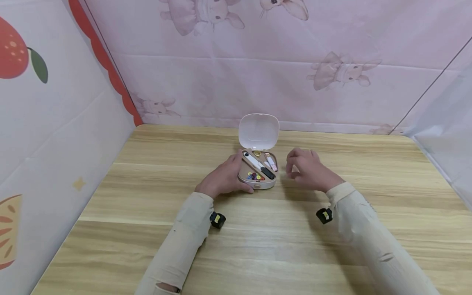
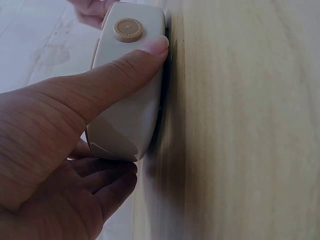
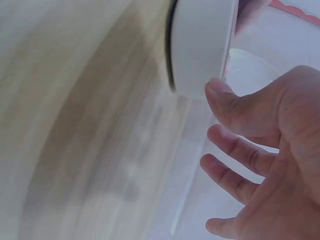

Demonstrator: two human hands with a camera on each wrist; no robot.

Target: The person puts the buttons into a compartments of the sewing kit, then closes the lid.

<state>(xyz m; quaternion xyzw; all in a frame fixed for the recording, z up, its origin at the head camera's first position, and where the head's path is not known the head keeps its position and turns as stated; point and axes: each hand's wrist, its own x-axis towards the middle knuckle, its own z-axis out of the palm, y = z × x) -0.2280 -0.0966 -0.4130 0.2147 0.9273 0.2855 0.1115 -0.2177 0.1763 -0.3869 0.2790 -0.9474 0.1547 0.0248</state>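
A small white sewing kit case [image 1: 266, 185] stands on the table with its lid [image 1: 259, 132] raised at the back. My left hand [image 1: 225, 175] grips its left side, with the thumb [image 2: 120, 75] across the front below a brown button-shaped catch [image 2: 128, 30] and the other fingers around the side. In the tray lie a long white tool with a black end [image 1: 259, 164], several colourful buttons [image 1: 255, 176], a gold ring-like piece [image 1: 257, 153] and a small white-and-pink item [image 1: 271, 162]. Just right of the case hovers my right hand [image 1: 307, 169], fingers loosely bent and holding nothing.
The wood-grain table [image 1: 258, 246] reaches back to a pink rabbit-print cloth [image 1: 236, 90]. White cloth with fruit prints [image 1: 66, 123] hangs on the left, and more pale cloth [image 1: 442, 119] on the right. Each wrist wears a small black camera [image 1: 217, 220].
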